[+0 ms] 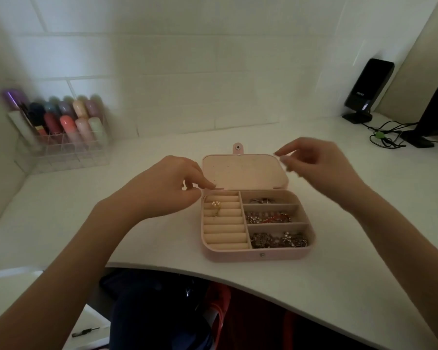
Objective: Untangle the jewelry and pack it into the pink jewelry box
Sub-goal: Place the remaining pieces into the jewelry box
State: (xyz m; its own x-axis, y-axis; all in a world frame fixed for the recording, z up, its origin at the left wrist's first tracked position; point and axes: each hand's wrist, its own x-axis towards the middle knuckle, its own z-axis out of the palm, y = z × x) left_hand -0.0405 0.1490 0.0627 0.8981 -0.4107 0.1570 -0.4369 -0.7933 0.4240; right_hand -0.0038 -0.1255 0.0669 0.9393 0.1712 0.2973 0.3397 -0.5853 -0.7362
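The pink jewelry box (238, 256) lies open near the table's front edge, its lid (245, 173) folded back flat. A gold ring (216, 206) sits in the ring rolls on the left side. Three compartments on the right hold jewelry: silver pieces (261, 200) at the back, a tangle with red beads (268, 218) in the middle, dark metal chains (278, 239) at the front. My left hand (167, 188) hovers at the box's back left corner, fingertips by the hinge, holding nothing I can see. My right hand (314, 162) is blurred over the lid's right corner, fingers loosely curled.
A clear organizer (61, 150) with coloured tubes stands at the back left against the tiled wall. A black device on a stand (364, 92), cables (387, 137) and another dark stand (435, 117) sit at the back right. The table's curved front edge (238, 276) runs just below the box.
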